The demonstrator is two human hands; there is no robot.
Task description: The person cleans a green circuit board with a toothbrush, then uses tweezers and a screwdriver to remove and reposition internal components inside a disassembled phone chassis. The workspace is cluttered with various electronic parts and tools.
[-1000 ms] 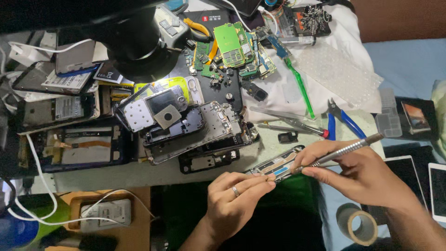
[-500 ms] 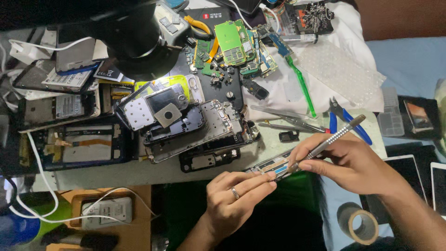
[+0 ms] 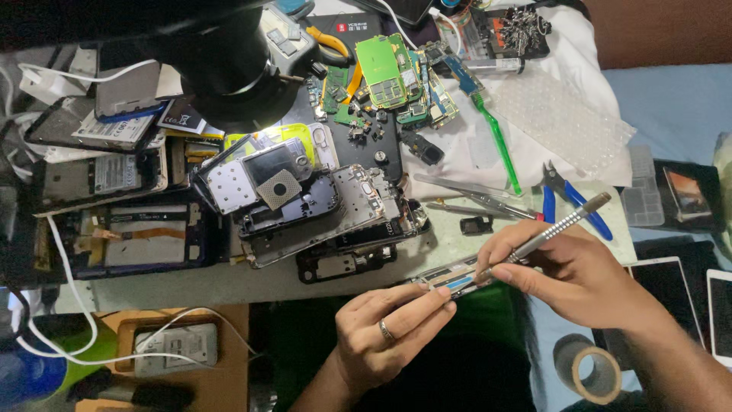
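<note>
Metal screwdriver (image 3: 545, 233) pinched by right hand (image 3: 568, 271); left hand (image 3: 389, 332) pinches half-hidden phone frame (image 3: 450, 276).

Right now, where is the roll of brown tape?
In the head view, the roll of brown tape lies at the lower right, just below the right hand's wrist and left of the white tablet.

A pale grey-green counter (image 3: 229, 282) fills the view, its surface worn and scuffed. A black lamp head (image 3: 229, 69) hangs over its far left part and throws a bright pool of light onto the middle, while the near edge falls into shadow. A white cloth (image 3: 579, 53) covers the far right corner. To the right lies a light blue surface (image 3: 671, 107); brown wood (image 3: 229, 358) shows below the counter's front edge.
</note>
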